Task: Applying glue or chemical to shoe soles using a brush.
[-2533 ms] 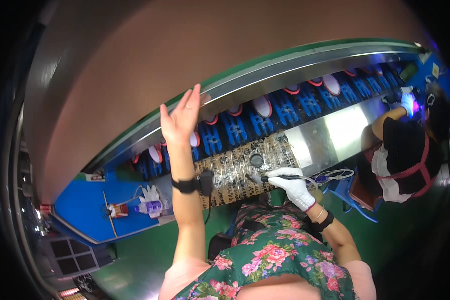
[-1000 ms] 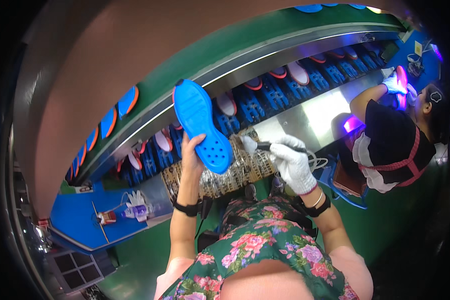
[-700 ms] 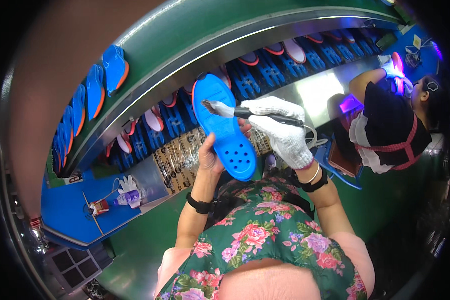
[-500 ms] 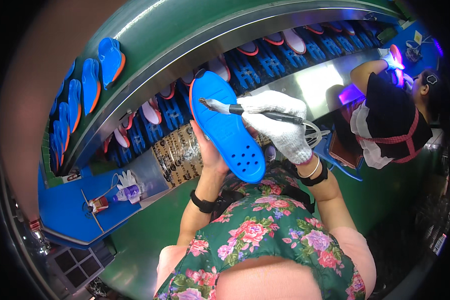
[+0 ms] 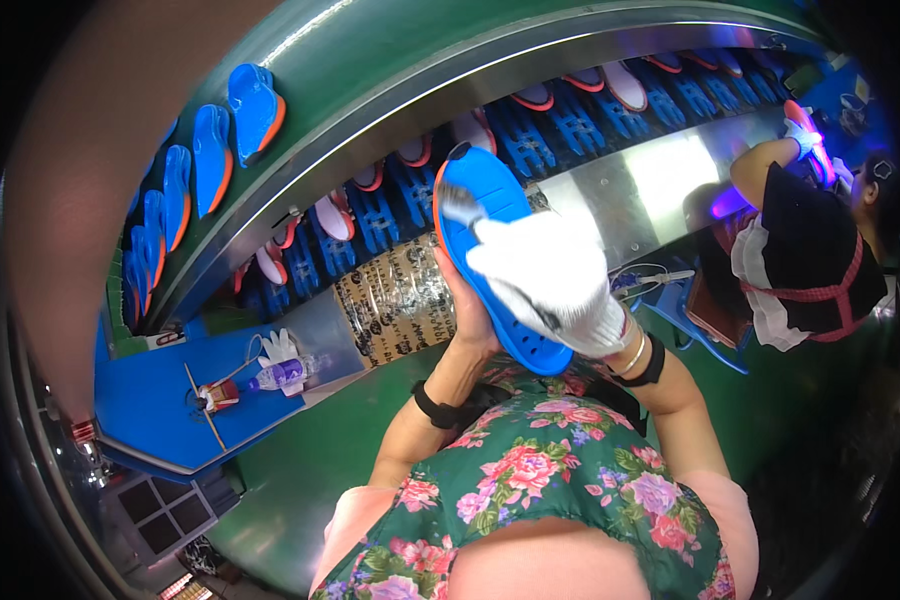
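A blue shoe sole with an orange edge and a cluster of round holes at its near end is held up, tilted, in front of me. My bare left hand grips it from beneath and along its left side. In a white knit glove, my right hand is closed on a brush. The bristles are at the sole's left edge near its far end and look slightly blurred. The glove covers the sole's middle, and most of the brush handle is hidden.
Several blue soles lie on a green surface at the left. Behind the sole runs a row of blue racks with shoe parts. A blue table carries a bottle and a pot. A person works at the right.
The brush has moved from the sole's middle to its left edge. My right hand has turned over and covers more of the sole. The view has shifted slightly.
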`<state>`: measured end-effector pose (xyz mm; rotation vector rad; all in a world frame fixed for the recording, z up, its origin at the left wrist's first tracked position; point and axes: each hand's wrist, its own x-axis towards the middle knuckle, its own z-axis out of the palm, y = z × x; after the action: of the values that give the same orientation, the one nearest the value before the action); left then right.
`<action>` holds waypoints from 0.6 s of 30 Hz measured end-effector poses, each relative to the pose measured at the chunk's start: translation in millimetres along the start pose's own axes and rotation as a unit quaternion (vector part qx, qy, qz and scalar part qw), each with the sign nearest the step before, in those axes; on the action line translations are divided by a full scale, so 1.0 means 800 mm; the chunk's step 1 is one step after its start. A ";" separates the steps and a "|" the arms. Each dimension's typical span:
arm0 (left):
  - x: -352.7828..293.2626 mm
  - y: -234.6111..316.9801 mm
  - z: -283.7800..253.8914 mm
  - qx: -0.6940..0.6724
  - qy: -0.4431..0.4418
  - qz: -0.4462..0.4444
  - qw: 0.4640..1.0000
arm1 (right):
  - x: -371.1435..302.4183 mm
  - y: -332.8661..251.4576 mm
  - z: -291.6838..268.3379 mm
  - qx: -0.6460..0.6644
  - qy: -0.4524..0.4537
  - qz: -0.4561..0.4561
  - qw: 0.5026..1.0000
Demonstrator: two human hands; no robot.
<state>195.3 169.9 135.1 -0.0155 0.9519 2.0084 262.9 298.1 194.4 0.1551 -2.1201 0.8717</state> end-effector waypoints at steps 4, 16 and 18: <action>0.003 0.001 -0.019 -0.009 -0.017 0.000 1.000 | -0.007 0.008 -0.002 0.097 0.022 0.048 0.994; 0.016 0.016 -0.025 0.003 0.021 0.031 0.999 | -0.003 0.032 0.002 0.153 0.060 0.082 0.983; 0.017 0.016 -0.025 0.013 0.037 0.014 0.999 | -0.005 0.024 0.005 0.071 0.019 0.014 0.997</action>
<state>171.2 162.8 124.5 -0.0636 1.0304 2.0334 255.4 308.9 179.6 0.1818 -2.0294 1.0342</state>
